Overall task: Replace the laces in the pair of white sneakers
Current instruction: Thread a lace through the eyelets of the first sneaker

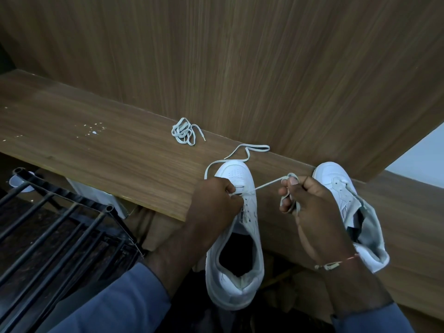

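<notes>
Well, the near sneaker (234, 272) rests toe on the counter (108, 152), its heel overhanging toward the person. It is white and looks light, with a firm shell. The left hand (216, 203) pinches the lace (269, 183) at the front eyelets, and the right hand (310, 207) grips the same flat, limp lace, taut between them. It is probably best held near the tip. Just right lies the second sneaker (336, 186), seemingly unlaced. Farther left sits a coiled spare lace (183, 132).

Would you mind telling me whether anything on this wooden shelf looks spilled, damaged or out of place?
White specks are scattered on the wooden shelf at the left, like a dried spill. The unlaced sneaker on the right has its tongue flopped askew. The loose lace bundled near the back panel suits the job.
</notes>
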